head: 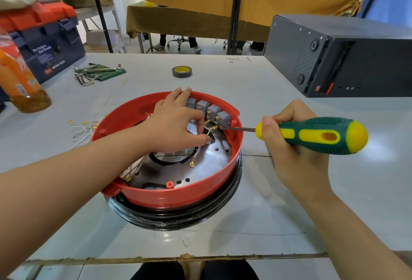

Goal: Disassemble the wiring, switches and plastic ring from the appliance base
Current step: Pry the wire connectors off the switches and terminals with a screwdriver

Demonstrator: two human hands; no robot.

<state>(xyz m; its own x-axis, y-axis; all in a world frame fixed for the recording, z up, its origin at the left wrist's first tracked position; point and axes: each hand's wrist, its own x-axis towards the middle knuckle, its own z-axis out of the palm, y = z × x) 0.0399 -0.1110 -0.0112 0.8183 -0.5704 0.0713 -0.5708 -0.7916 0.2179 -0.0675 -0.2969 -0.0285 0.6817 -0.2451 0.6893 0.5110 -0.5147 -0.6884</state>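
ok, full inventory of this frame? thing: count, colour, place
appliance base: 1, red shell on black ring, table centre
switches: 4, grey, in a row at base's far inner wall
wires: several, white with gold terminals, inside base
loose wires: a few, white, table left of base
screwdriver: 1, green and yellow, tip at the rightmost switch
tape roll: 1, black, far centre
hex keys: a set, metal, green holder, far left
bottle: 1, orange, left edge
toolbox: 1, blue and red, far left
computer case: 1, black, far right
left hand: fingers pinch a wire
right hand: grips screwdriver
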